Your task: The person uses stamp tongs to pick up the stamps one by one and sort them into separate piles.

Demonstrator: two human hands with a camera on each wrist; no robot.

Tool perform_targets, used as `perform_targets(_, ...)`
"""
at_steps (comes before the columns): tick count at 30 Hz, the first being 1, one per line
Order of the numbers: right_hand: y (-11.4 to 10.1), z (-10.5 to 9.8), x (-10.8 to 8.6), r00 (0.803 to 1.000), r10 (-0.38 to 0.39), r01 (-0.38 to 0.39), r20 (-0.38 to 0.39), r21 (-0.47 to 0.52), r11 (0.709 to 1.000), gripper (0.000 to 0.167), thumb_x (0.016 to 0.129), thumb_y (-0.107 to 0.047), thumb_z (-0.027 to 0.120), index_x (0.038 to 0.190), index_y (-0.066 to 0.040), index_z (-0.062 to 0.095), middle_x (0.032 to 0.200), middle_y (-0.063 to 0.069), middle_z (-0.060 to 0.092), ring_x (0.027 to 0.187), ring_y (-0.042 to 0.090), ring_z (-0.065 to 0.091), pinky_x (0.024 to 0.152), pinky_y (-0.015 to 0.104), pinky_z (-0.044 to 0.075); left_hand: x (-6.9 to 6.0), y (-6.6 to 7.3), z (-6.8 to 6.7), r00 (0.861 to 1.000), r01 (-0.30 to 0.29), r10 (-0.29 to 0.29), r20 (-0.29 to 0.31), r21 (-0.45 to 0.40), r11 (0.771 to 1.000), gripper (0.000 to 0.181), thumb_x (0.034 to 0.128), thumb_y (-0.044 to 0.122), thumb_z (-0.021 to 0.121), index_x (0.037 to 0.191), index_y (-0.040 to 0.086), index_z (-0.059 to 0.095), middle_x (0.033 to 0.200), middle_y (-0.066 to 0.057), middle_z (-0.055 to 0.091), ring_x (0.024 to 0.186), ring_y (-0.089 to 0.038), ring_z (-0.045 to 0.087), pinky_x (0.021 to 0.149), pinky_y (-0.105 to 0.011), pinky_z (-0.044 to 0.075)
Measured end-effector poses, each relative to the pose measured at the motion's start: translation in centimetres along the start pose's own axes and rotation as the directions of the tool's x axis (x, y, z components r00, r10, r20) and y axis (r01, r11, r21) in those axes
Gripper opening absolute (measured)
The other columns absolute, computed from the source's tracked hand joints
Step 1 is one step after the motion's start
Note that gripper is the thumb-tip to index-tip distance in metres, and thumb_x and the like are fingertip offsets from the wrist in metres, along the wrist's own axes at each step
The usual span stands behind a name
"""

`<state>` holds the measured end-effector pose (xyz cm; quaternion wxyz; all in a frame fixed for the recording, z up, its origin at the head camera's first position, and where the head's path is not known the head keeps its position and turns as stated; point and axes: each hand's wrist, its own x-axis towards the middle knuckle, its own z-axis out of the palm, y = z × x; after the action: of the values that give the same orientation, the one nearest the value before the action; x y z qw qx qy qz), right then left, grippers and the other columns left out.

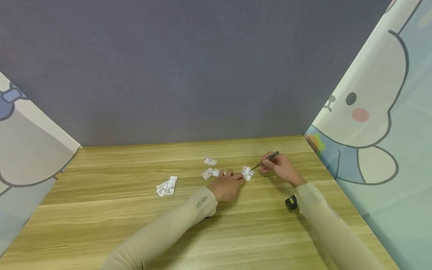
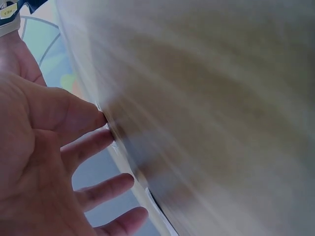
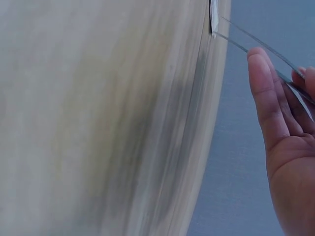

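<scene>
My right hand (image 1: 282, 168) holds a pair of dark tweezers (image 1: 269, 157) between thumb and fingers. Its tips point down at a small cluster of white printed packets (image 1: 248, 174). In the right wrist view the tweezers' (image 3: 263, 45) prongs stand apart, and one tip is close to the edge of a packet (image 3: 214, 17). On the table my left hand (image 1: 227, 186) rests with fingers spread and loosely bent. Its thumb and index fingertips touch the near left edge of the cluster. Whether the tweezers touch a packet cannot be told.
Left of the left hand lie more white packets: one farther back (image 1: 210, 161), another (image 1: 207, 173) near its fingertips, and a fanned group (image 1: 171, 185). A black wrist device (image 1: 291, 203) sits by the right cuff. A grey panel (image 1: 189, 75) rises behind the wooden table (image 1: 111, 213).
</scene>
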<state>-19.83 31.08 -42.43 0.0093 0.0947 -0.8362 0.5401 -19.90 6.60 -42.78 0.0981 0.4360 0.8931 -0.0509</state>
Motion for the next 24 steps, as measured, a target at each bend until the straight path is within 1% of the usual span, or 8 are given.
perform_targets(4, 0.15, -0.16, 0.29, 1.0, 0.0, 0.0, 0.011, 0.016, 1.0, 0.022, 0.097, -0.008, 0.053, 0.103, 0.013, 0.057, 0.089, 0.029, 0.064, 0.082, 0.043, 0.064, 0.07, 0.047, 0.053, -0.03, -0.08, -0.09, 1.0, 0.009, -0.009, 0.011, -0.008, 1.0, 0.063, 0.0882, 0.015, 0.059, 0.146, 0.025, 0.037, 0.149, 0.012, 0.031, 0.129, -0.019, 0.032, 0.102, -0.048, 0.03)
perform_targets(6, 0.16, -0.21, 0.42, 1.0, -0.008, 0.008, 0.0, 0.03, 1.0, 0.022, 0.097, -0.007, 0.052, 0.103, 0.014, 0.056, 0.09, 0.031, 0.063, 0.082, 0.044, 0.064, 0.07, 0.049, 0.053, -0.04, -0.1, -0.05, 1.0, 0.005, -0.005, 0.011, -0.009, 1.0, 0.062, 0.089, 0.015, 0.058, 0.147, 0.024, 0.037, 0.149, 0.012, 0.031, 0.129, -0.019, 0.032, 0.102, -0.049, 0.03)
perform_targets(10, 0.11, -0.28, 0.6, 1.0, -0.018, 0.019, -0.019, 0.05, 0.999, 0.02, 0.097, -0.006, 0.052, 0.102, 0.013, 0.057, 0.09, 0.031, 0.063, 0.082, 0.044, 0.064, 0.071, 0.051, 0.052, -0.04, -0.06, -0.06, 1.0, -0.001, 0.001, 0.006, -0.008, 1.0, 0.059, 0.091, 0.014, 0.055, 0.146, 0.024, 0.037, 0.148, 0.012, 0.031, 0.13, -0.019, 0.032, 0.102, -0.05, 0.03)
perform_targets(14, 0.08, -0.25, 0.67, 1.0, 0.004, -0.005, 0.004, 0.068, 0.998, 0.021, 0.097, -0.009, 0.053, 0.102, 0.011, 0.057, 0.09, 0.03, 0.063, 0.083, 0.043, 0.064, 0.073, 0.053, 0.051, 0.01, 0.0, -0.07, 1.0, 0.007, -0.006, 0.011, -0.023, 1.0, 0.058, 0.0923, 0.012, 0.052, 0.147, 0.025, 0.036, 0.149, 0.012, 0.031, 0.131, -0.02, 0.03, 0.104, -0.051, 0.027)
perform_targets(17, 0.16, -0.16, 0.7, 1.0, 0.017, -0.018, 0.015, 0.074, 0.997, 0.021, 0.098, -0.008, 0.052, 0.103, 0.012, 0.056, 0.089, 0.03, 0.063, 0.083, 0.044, 0.064, 0.073, 0.053, 0.051, 0.0, -0.03, -0.05, 1.0, 0.006, -0.005, 0.021, -0.03, 1.0, 0.058, 0.0934, 0.012, 0.051, 0.148, 0.025, 0.035, 0.15, 0.012, 0.029, 0.132, -0.02, 0.029, 0.105, -0.052, 0.026)
perform_targets(19, 0.27, -0.13, 0.72, 1.0, 0.018, -0.019, 0.012, 0.077, 0.997, 0.021, 0.098, -0.007, 0.051, 0.102, 0.013, 0.055, 0.089, 0.029, 0.063, 0.083, 0.044, 0.064, 0.073, 0.052, 0.051, -0.02, -0.05, -0.06, 1.0, 0.002, -0.001, 0.02, -0.031, 1.0, 0.058, 0.0937, 0.013, 0.05, 0.148, 0.025, 0.035, 0.149, 0.013, 0.029, 0.132, -0.02, 0.029, 0.105, -0.052, 0.026)
perform_targets(24, 0.42, -0.23, 0.81, 1.0, -0.007, 0.006, 0.009, 0.078, 0.997, 0.022, 0.097, -0.004, 0.051, 0.103, 0.016, 0.054, 0.086, 0.03, 0.063, 0.078, 0.043, 0.064, 0.069, 0.052, 0.052, -0.04, -0.15, -0.15, 1.0, -0.007, 0.007, 0.015, -0.02, 1.0, 0.056, 0.0946, 0.015, 0.05, 0.148, 0.025, 0.035, 0.149, 0.013, 0.03, 0.129, -0.019, 0.032, 0.102, -0.049, 0.029)
